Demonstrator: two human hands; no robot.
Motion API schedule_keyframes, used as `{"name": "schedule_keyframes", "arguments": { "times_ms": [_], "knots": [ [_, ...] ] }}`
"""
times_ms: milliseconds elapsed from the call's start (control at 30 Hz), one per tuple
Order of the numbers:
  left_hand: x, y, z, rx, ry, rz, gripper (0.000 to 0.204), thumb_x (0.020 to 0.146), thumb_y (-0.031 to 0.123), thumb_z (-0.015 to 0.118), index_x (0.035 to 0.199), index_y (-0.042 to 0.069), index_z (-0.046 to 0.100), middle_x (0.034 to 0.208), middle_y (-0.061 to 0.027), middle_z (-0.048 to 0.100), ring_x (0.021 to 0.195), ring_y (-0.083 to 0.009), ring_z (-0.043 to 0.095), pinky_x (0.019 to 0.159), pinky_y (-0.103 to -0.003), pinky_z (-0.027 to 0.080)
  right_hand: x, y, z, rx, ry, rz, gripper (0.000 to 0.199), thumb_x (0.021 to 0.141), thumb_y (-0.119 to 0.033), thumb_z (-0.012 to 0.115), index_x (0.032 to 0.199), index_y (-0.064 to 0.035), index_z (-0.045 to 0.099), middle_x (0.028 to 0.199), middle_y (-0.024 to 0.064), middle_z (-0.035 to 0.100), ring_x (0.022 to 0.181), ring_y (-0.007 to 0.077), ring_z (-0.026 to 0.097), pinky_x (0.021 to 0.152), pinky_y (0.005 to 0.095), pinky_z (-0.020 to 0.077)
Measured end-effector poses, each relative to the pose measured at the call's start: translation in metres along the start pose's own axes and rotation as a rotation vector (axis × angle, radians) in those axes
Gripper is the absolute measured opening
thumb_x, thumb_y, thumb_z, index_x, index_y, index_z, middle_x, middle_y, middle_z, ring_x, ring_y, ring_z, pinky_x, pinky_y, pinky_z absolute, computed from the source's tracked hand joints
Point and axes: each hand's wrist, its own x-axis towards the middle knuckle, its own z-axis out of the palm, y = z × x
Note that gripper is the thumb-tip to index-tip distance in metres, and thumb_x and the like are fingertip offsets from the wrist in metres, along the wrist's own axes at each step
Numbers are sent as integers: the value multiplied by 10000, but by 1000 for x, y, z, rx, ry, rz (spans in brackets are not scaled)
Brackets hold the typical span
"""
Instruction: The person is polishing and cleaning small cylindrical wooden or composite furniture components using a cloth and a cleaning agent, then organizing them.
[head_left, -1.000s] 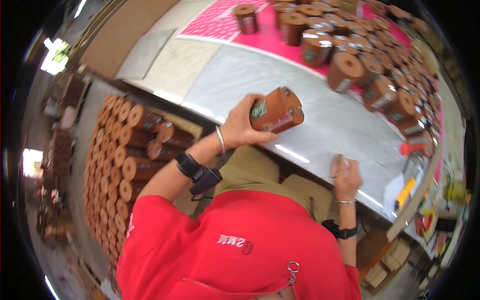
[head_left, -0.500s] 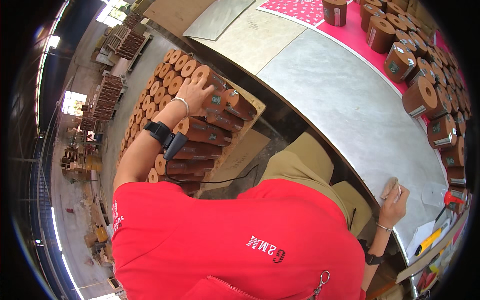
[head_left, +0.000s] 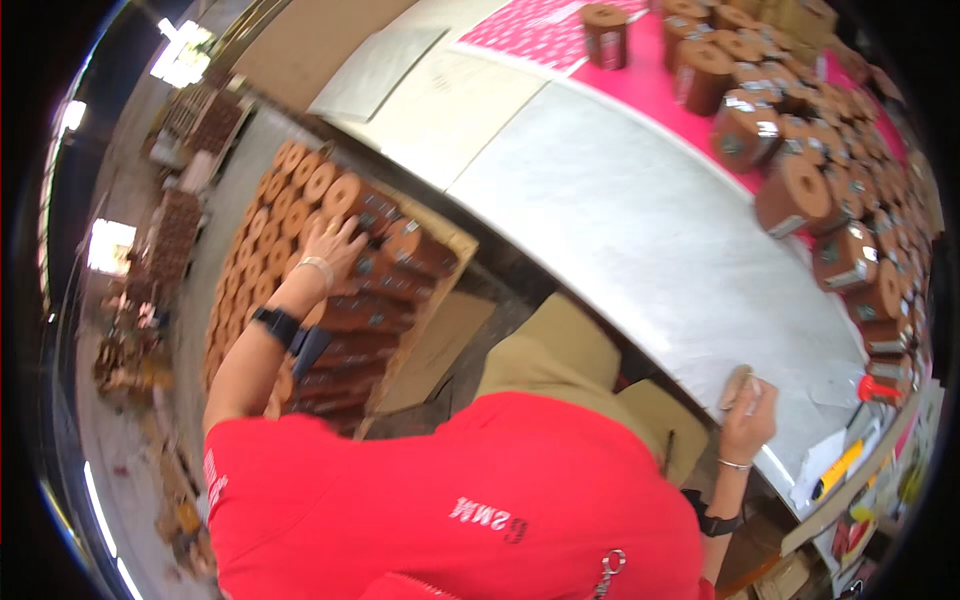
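My left hand (head_left: 333, 247) reaches out to the left and lies with spread fingers on the top row of brown cylindrical parts (head_left: 385, 270) stacked on their sides on a wooden pallet (head_left: 455, 245); it grips nothing. There is a black watch on that wrist. My right hand (head_left: 747, 410) rests at the near edge of the grey table (head_left: 620, 220), fingers closed around a small tan object (head_left: 738, 378) that I cannot identify.
Several more brown cylinders (head_left: 800, 190) stand on a pink mat (head_left: 650, 85) at the table's far right. A yellow tool (head_left: 838, 470) and a red item (head_left: 880, 390) lie near my right hand. Paper sheets (head_left: 380, 70) lie at the far end. Further stacks stand at left.
My left hand held a brown cylinder over the table, swung left with it to the pallet stack, and has let it go there. The right hand stayed at the table edge.
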Motion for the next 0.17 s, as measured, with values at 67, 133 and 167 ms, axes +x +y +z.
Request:
{"name": "schedule_keyframes", "arguments": {
  "times_ms": [67, 133, 167],
  "knots": [
    [6, -3, -6, -288, 160, 11, 793, 625, 468, 801, 1279, 132, 505, 1349, -116, 434, 1254, -340, 401, 1036, -507, 314, 3, -9, 1, 42, -20, 15, 130, 937, -154, 545, 952, -32, 586, 793, 169, 619, 686, 328, 620, 610, 373, 484],
    [31, 2, -32, -563, 295, 71, 785, 661, 473, 782, 1310, 155, 476, 1362, -118, 421, 1288, -343, 363, 1041, -516, 314, 0, -8, 0, 30, -2, -3, 107, 912, -136, 580, 942, -35, 595, 786, 164, 625, 670, 324, 633, 584, 369, 489],
    [43, 6, -55, -678, 342, 108, 793, 681, 482, 769, 1337, 174, 450, 1377, -120, 406, 1318, -338, 329, 1045, -515, 315, 0, -9, -1, 33, 24, -28, 93, 893, -121, 606, 930, -35, 604, 781, 158, 631, 659, 324, 644, 561, 368, 494]
  ]
}}
